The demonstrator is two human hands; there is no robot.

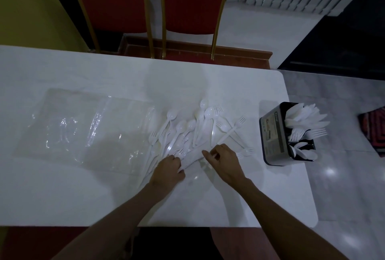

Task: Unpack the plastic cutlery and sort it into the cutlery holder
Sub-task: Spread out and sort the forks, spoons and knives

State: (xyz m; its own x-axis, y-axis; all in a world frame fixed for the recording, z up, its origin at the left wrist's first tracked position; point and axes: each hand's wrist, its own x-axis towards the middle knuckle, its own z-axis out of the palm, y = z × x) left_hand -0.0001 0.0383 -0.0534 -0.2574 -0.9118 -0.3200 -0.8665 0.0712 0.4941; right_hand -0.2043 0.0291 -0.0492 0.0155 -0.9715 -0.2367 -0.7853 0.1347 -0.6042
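A loose pile of white plastic cutlery (187,130), spoons, forks and knives mixed, lies in the middle of the white table (83,197). My left hand (167,171) and my right hand (224,161) both rest at the pile's near edge, fingers pinched on a small bundle of white pieces (192,156) stretched between them. The black cutlery holder (273,134) stands at the table's right end. It holds knives at the back, forks in the middle and spoons at the front. An empty clear plastic bag (83,126) lies flat to the left.
Two red chairs with gold frames (154,9) stand behind the table's far edge. The table's right edge is just past the holder, with grey floor tiles (343,186) beyond. A patterned mat (375,128) lies on the floor at far right.
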